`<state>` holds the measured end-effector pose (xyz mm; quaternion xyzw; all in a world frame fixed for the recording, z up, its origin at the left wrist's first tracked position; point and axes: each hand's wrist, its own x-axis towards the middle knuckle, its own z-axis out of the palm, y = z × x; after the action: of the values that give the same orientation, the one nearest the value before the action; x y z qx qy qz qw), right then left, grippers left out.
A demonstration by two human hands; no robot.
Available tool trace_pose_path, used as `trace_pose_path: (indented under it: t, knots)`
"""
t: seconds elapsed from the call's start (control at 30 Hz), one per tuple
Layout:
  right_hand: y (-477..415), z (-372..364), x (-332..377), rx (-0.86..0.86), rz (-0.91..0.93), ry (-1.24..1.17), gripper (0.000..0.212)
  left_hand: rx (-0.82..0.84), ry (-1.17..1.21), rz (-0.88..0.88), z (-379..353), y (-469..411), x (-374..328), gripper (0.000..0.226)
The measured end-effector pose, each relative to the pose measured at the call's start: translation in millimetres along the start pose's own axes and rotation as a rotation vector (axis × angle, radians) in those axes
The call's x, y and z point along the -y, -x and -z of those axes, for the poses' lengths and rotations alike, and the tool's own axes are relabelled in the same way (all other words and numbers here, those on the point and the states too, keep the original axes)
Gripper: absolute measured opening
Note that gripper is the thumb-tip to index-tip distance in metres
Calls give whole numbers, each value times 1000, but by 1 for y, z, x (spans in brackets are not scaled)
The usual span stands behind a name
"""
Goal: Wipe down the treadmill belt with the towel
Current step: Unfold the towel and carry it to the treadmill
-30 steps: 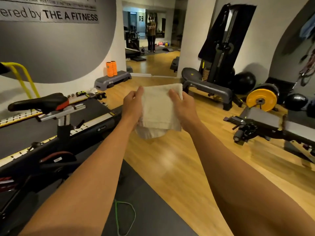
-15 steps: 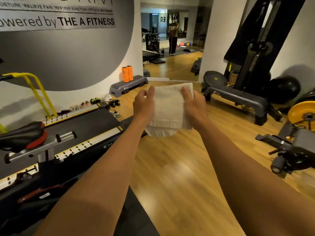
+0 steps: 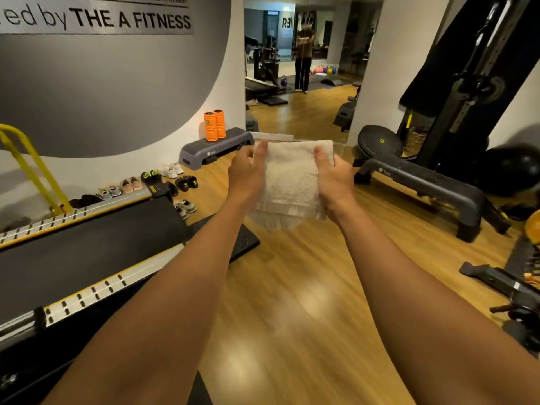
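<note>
A folded white towel [image 3: 289, 182] hangs in the air in front of me, above the wooden floor. My left hand [image 3: 247, 173] grips its left edge and my right hand [image 3: 333, 178] grips its right edge. The treadmill's black belt [image 3: 79, 247] lies low at the left, between grey side rails with yellow trim, running away toward the wall. The towel is to the right of the belt's far end and does not touch it.
Several pairs of shoes [image 3: 163, 179] line the wall past the treadmill. A grey step platform [image 3: 230, 143] carries two orange foam rollers [image 3: 214, 125]. A black bench [image 3: 420, 182] and weight gear stand at the right. A yellow handrail [image 3: 35, 168] rises at far left.
The view has swung left and forward: the exercise bike seat has left the frame and the treadmill belt now fills the left side. Both hands still hold the towel the same way.
</note>
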<state>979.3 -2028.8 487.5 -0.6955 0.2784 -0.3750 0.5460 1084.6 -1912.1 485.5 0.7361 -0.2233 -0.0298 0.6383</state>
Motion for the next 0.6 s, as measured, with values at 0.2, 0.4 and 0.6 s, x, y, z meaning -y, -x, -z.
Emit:
trace_pose_path:
  t: [0.2,0.4,0.6]
  knots:
    - [-131,-31,-38,59,40,-30,36,-36,-33,-5,-55,-116,33,52]
    - [-269,-64,-53,192,43,-63,36,-116,-40,19,-100,-230,43,50]
    - [-383,-128,-75,292,56,-95,33,-196,-44,25,-116,-342,69,45]
